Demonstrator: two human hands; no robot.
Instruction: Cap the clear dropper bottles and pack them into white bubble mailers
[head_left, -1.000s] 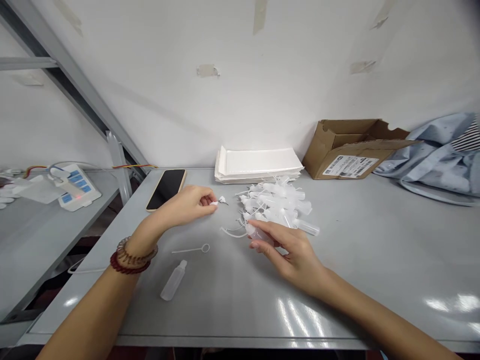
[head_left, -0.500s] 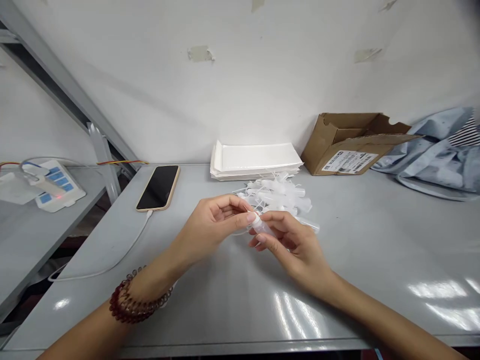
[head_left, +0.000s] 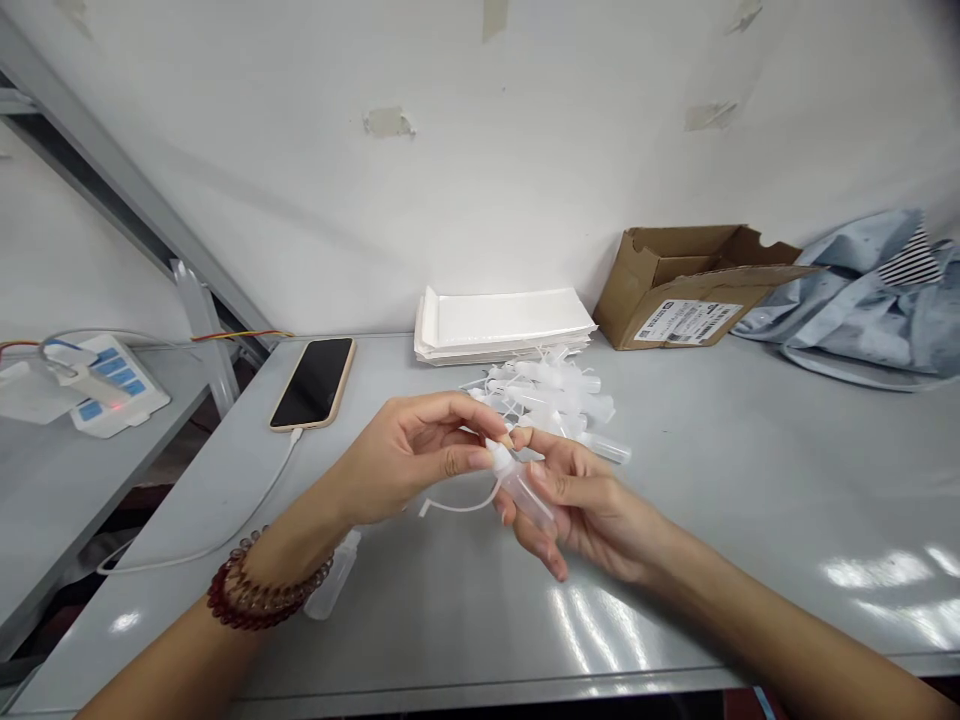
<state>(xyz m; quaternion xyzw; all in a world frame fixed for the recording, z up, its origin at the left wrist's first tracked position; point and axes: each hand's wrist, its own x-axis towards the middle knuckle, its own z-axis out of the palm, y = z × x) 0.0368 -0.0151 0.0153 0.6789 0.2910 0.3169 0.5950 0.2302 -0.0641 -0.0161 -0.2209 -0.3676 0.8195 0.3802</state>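
Observation:
A small translucent bottle (head_left: 529,497) with a white pointed cap (head_left: 500,457) is held between my two hands, tilted with its cap toward the upper left. My left hand (head_left: 416,450) pinches the cap between thumb and fingers. Wrapped round the bottle's body is my right hand (head_left: 589,495), thumb on top. A thin white strap (head_left: 465,507) hangs from the bottle's neck and curves left below my left hand. Just behind my hands lies a pile of similar bottles (head_left: 559,392). Another bottle (head_left: 335,575) lies by my left wrist, partly hidden.
A stack of white flat packages (head_left: 510,318) lies against the wall. Right of it are an open cardboard box (head_left: 686,290) and blue-grey fabric (head_left: 862,310). At left a phone (head_left: 313,383) lies plugged into a white cable, beside a power strip (head_left: 116,385).
The bottle's body shows more between my hands, and its pointed cap and hanging strap have come into sight. My right hand's lower fingers have spread downward. The bottle by my left wrist is now uncovered.

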